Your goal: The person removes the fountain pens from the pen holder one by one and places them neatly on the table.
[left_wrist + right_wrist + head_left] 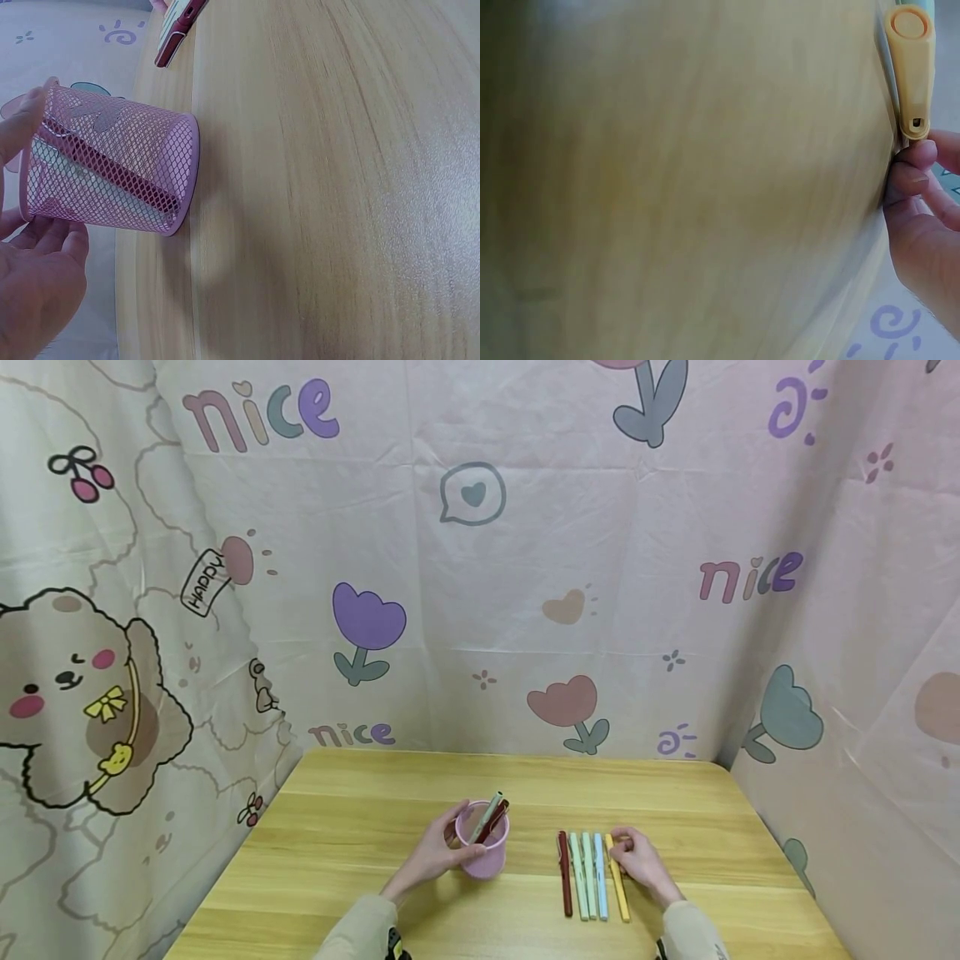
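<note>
My right hand (637,862) pinches the yellow pen (617,877) (light, stiff, slippery) near its cap; my left hand (438,853) cups the mesh cup (483,852).

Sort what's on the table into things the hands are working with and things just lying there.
In use:
- pink mesh cup, held by the left hand, with two pens in it
- yellow pen, touched by the right hand

Lying about:
- dark red pen
- two green pens
- blue pen
</note>
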